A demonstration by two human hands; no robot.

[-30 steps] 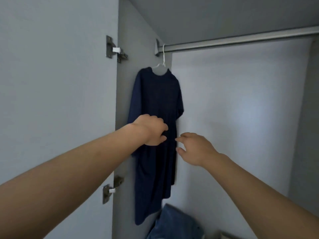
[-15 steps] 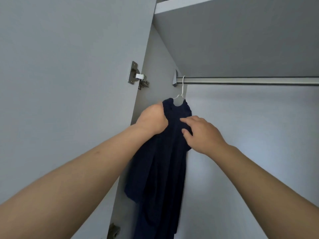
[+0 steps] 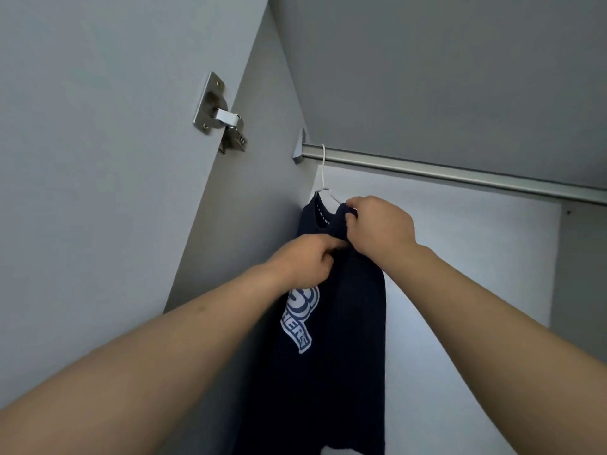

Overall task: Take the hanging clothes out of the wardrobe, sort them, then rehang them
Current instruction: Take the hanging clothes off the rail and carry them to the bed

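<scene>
While I look up into the wardrobe, the shirt (image 3: 348,323) hangs at the far left end of the rail (image 3: 460,174), on a white hanger (image 3: 323,178) whose hook sits just beside the rail's end bracket (image 3: 299,147). Its left edge lies close against the side wall (image 3: 256,178), so there is little room on that side; to the right the rail runs bare and the back wall (image 3: 460,274) stands open behind it. My right hand (image 3: 381,226) is curled tight on the shirt's shoulder at the hanger's arm, thumb and fingers pinching the dark cloth by the collar. My left hand (image 3: 303,261) is also closed, gripping a fold of the shirt just below, its knuckles touching the right hand. A white and blue print shows on the cloth under my left wrist. Above, the grey top panel (image 3: 427,77) slopes near the rail. At near left the open door (image 3: 98,159) carries a metal hinge (image 3: 220,113).
</scene>
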